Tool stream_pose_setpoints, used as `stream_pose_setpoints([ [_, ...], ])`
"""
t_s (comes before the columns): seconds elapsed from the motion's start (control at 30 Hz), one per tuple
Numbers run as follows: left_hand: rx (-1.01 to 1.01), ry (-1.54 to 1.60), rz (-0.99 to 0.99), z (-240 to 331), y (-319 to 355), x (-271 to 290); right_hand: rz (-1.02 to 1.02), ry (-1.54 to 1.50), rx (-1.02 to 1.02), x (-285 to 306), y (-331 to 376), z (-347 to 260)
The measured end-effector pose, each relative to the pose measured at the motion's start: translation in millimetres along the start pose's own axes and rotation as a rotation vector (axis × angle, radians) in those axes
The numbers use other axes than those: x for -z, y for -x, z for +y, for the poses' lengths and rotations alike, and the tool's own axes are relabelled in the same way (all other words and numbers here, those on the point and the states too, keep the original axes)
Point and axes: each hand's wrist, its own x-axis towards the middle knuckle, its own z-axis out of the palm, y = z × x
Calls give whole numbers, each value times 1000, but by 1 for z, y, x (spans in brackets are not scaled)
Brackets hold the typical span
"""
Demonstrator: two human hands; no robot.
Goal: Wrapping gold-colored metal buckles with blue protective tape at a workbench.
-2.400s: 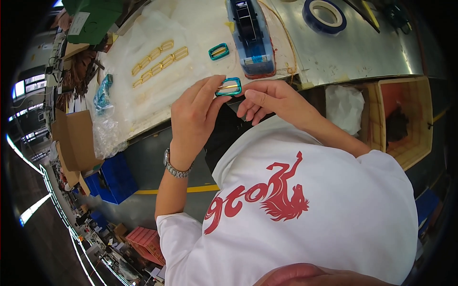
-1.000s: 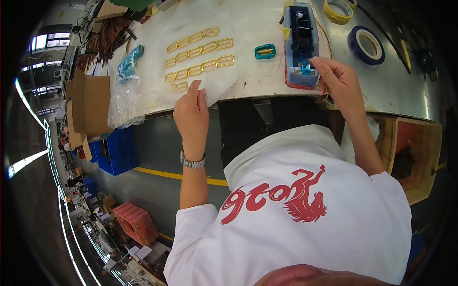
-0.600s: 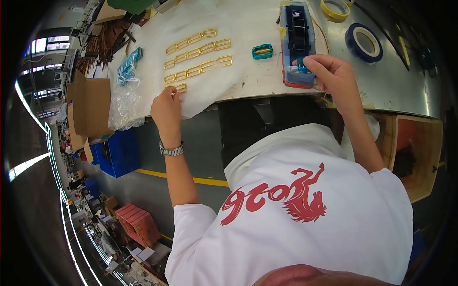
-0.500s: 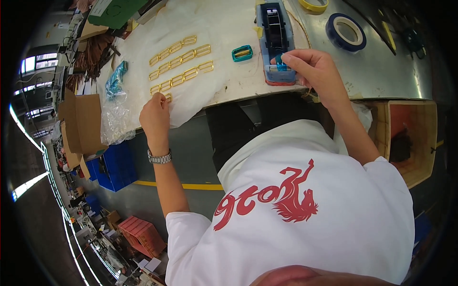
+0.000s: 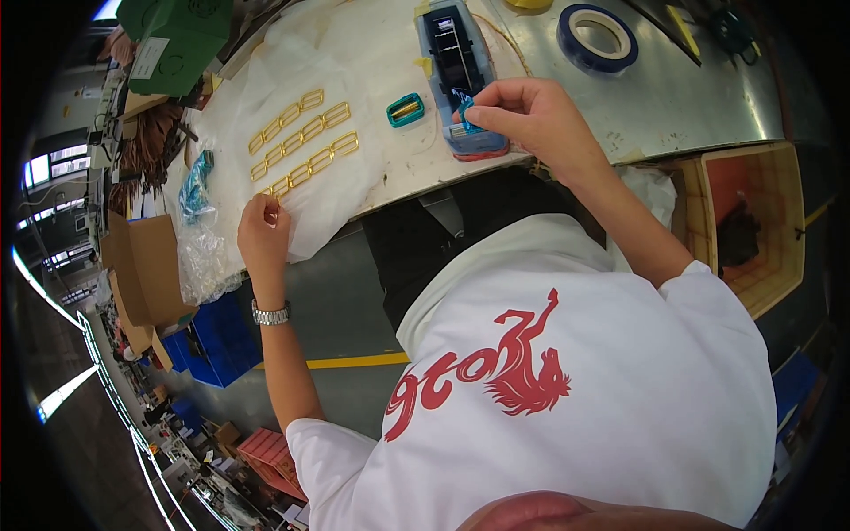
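Note:
My right hand [image 5: 540, 122] is closed in a pinch on a strip of shiny blue tape [image 5: 466, 108] at the front end of a blue-grey tape dispenser [image 5: 482, 75]. My left hand [image 5: 263, 234] is pinched at the near end of the gold rectangular buckles [image 5: 301, 175], its fingertips on one that they mostly cover. Those buckles lie in three slanting rows on thin white sheeting [image 5: 345, 190]. A small teal-rimmed oblong piece with a gold middle [image 5: 405, 110] sits between the rows and the dispenser.
A blue tape roll [image 5: 598, 40] lies on the metal tabletop at right. Clear plastic [image 5: 202, 257] with a blue bundle [image 5: 195, 188] and a cardboard box [image 5: 146, 265] are at left. A green machine [image 5: 177, 44] stands far left; a wooden crate [image 5: 753, 226] is at right.
The whole view has shifted, with the table items now lower or further left. My right hand still pinches at the dispenser, where more blue tape shows. My left hand stays by the buckles.

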Motion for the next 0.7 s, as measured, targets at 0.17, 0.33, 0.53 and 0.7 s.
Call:
stream_pose_setpoints([
  [0.17, 387, 850, 46, -19, -13, 19, 49, -86, 91, -6, 4, -1],
  [0.33, 349, 1248, 43, 56, -17, 63, -11, -128, 22, -15, 45, -48],
  [0.53, 201, 1561, -508, 173, 1, 80, -111, -233, -202, -23, 82, -34],
  [0.7, 247, 1505, -788, 212, 1, 58, -130, -215, -217, -23, 89, -12],
])
